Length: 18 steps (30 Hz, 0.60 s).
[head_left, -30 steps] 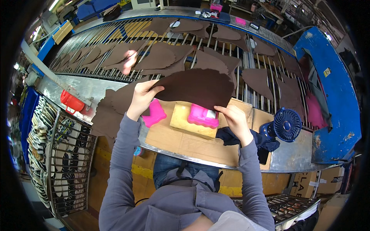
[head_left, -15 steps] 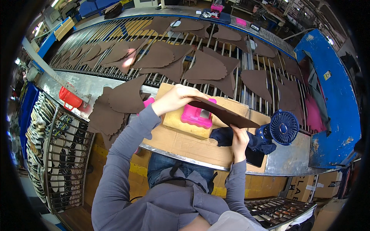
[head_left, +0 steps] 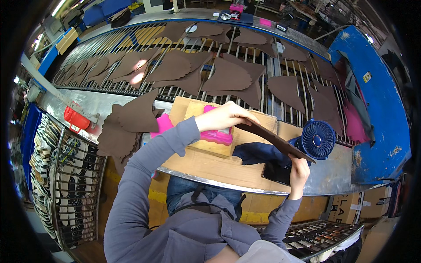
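Note:
A flat dark brown leather piece [head_left: 274,139] is held edge-on above the cardboard-covered bench [head_left: 206,162]. My left hand [head_left: 223,117] grips its upper left end, over a pink block [head_left: 215,135]. My right hand [head_left: 299,168] holds its lower right end, beside a small blue fan [head_left: 317,139]. A dark blue cloth [head_left: 256,153] lies under the piece.
Several brown leather pieces [head_left: 228,75] lie spread on a long metal roller conveyor [head_left: 109,48] beyond the bench. A stack of the same pieces [head_left: 125,125] sits at the left. A wire rack [head_left: 72,184] stands lower left; a blue machine housing [head_left: 370,109] is on the right.
The leather piece, held flat and raised in front of me before, has been swung down to the right and tilted edge-on. My left hand crossed rightward over the pink block; my right dropped near the fan.

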Each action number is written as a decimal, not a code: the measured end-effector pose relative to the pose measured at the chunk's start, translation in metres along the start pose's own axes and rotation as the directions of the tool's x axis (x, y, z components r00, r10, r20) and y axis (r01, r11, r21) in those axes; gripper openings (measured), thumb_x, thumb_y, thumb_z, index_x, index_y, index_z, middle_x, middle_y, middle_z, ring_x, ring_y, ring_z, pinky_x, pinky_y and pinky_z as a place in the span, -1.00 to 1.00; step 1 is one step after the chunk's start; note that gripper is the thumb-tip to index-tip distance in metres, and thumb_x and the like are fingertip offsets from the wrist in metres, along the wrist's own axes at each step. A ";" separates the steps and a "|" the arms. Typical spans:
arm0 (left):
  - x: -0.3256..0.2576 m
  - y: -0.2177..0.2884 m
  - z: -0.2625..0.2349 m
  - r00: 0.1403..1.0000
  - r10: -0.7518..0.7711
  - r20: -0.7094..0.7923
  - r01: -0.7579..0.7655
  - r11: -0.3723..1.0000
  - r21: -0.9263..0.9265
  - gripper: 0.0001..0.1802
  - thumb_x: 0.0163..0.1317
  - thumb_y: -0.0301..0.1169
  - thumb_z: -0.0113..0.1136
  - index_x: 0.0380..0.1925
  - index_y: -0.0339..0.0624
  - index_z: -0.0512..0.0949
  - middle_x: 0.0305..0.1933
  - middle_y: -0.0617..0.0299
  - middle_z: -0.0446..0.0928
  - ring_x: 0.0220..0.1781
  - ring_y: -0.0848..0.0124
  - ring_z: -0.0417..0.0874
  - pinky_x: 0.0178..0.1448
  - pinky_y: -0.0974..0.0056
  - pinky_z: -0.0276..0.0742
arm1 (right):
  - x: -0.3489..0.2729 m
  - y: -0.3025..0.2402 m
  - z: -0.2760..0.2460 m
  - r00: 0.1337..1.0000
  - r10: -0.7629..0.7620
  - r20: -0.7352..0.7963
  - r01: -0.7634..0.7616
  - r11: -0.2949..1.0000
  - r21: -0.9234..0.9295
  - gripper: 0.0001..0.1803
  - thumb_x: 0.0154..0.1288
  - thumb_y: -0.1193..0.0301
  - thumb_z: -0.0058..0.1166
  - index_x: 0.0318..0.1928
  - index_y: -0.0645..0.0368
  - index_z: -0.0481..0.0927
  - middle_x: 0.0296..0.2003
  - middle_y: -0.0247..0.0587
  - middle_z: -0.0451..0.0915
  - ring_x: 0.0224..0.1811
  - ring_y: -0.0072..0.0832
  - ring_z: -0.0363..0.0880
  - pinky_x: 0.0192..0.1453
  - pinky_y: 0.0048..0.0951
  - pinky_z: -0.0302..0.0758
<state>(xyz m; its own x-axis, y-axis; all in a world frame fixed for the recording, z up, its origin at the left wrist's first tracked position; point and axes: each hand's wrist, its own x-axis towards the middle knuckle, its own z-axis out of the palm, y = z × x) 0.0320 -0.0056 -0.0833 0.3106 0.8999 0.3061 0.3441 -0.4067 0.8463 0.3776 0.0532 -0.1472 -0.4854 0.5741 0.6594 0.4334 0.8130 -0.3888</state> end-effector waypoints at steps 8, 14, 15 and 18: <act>0.028 0.006 0.007 0.992 0.120 -0.043 -0.121 0.992 -0.028 -0.57 0.13 -0.72 -0.02 -0.03 -0.18 0.62 -0.12 0.00 0.67 -0.10 0.24 0.71 0.07 0.27 0.57 | 0.011 -0.006 -0.056 1.000 -0.009 -0.022 0.007 0.998 -0.064 -0.76 0.13 0.75 0.14 -0.16 0.31 0.59 -0.19 -0.04 0.63 -0.16 -0.22 0.63 0.01 -0.35 0.52; 0.033 0.032 -0.015 0.947 0.265 -0.182 -0.204 0.932 0.300 -0.62 0.12 -0.70 0.01 -0.08 -0.20 0.63 -0.13 0.01 0.67 -0.10 0.20 0.71 0.06 0.27 0.59 | 0.085 -0.058 -0.062 0.986 0.000 -0.166 0.023 0.990 0.136 -0.35 0.16 0.74 0.19 0.29 0.29 0.34 -0.02 0.00 0.60 -0.06 -0.35 0.63 0.04 -0.41 0.54; 0.030 0.037 -0.022 0.944 0.257 -0.206 -0.191 0.937 0.292 -0.61 0.11 -0.71 -0.02 -0.09 -0.21 0.63 -0.11 0.01 0.66 -0.06 0.21 0.70 0.06 0.27 0.59 | 0.099 -0.064 -0.060 0.983 0.031 -0.179 -0.011 0.993 0.113 -0.42 0.15 0.72 0.20 0.22 0.30 0.43 0.00 -0.02 0.62 -0.08 -0.36 0.66 0.03 -0.43 0.54; 0.013 0.033 -0.044 0.906 0.118 -0.407 -0.075 0.990 0.120 -0.60 0.11 -0.74 -0.01 -0.06 -0.29 0.60 -0.15 0.09 0.68 -0.10 0.38 0.69 0.04 0.32 0.58 | 0.149 -0.082 -0.036 0.982 0.005 -0.187 0.032 0.980 0.197 -0.51 0.21 0.60 0.20 0.18 0.25 0.49 0.09 -0.04 0.58 0.06 -0.36 0.62 0.10 -0.42 0.50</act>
<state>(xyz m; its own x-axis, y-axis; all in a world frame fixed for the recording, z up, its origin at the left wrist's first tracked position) 0.0083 -0.0005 -0.0325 -0.0390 0.8313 0.5544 0.4240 -0.4887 0.7625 0.2969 0.0682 0.0059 -0.3328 0.5502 0.7659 0.2595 0.8342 -0.4865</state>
